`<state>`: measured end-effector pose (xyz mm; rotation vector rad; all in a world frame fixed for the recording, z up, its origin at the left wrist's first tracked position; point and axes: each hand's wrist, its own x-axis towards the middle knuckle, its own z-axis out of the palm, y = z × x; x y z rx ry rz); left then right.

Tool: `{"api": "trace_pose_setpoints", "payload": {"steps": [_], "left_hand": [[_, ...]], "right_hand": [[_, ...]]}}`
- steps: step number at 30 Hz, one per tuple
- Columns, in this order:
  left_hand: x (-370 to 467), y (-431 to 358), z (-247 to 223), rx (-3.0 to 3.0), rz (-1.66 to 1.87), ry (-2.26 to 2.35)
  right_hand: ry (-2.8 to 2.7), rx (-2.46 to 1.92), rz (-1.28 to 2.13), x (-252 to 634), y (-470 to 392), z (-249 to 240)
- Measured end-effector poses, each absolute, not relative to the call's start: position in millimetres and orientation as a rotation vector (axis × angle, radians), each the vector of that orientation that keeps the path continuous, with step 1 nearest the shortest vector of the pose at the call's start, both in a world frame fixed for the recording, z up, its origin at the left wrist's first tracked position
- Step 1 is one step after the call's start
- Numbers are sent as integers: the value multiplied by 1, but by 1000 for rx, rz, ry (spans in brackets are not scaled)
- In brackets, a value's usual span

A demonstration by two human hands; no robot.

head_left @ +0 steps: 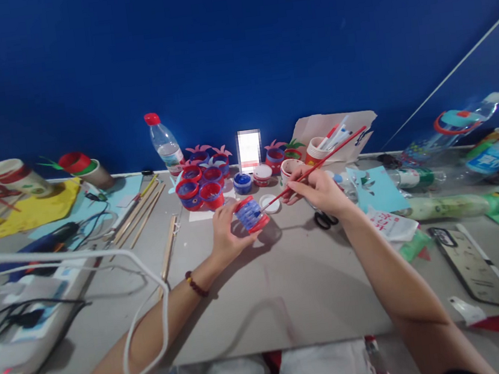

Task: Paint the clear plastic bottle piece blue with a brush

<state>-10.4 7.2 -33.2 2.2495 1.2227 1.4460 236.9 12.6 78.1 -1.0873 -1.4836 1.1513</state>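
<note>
Head view, from where I stand: a small red-and-blue cup (250,214) held just above the grey table (247,314), in front of the person's middle. Left hand (229,233) grasps it, fingers along the far end, thumb along the near one; bead bracelet (196,284) on that wrist. Cup tipped on a slant: long axis runs from the far left end to the near right end, red band at each, streaky blue between. Which end is the open mouth, I cannot tell. Blue side turned toward the right hand (316,188), which pinches a slim red paintbrush (325,158) pencil-fashion. Brush long and straight, its axis sloping down from upper right to lower left; butt end points up and away to the right, bristle end at the blue side. Contact there too fine to be sure of. Beyond the hands: an open pot of blue paint (243,182), a white-topped pot (262,175) just beside it, a round white lid (271,203) flat on the table nearer the person. Left of the pots, a huddle of similar cups (211,195), mouths up, some with leafy paper tops; red-capped bottle (166,147) upright behind them. Black-handled scissors (325,220) lie below the right wrist. White cable (166,294) loops across the view over the left forearm.
</note>
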Motion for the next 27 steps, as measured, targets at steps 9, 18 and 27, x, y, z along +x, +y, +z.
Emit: {"api": "trace_pose_setpoints", "payload": {"steps": [9, 18, 27], "left_hand": [[-12, 7, -32, 2224, 1409, 1253], [-13, 9, -35, 2217, 1418, 1235], [-13, 9, -34, 2231, 1406, 1224]], "right_hand": [[-1441, -1133, 1143, 243, 16, 79], [-1431, -1082, 1272, 252, 12, 92], [-1425, -1005, 1462, 254, 25, 69]]}}
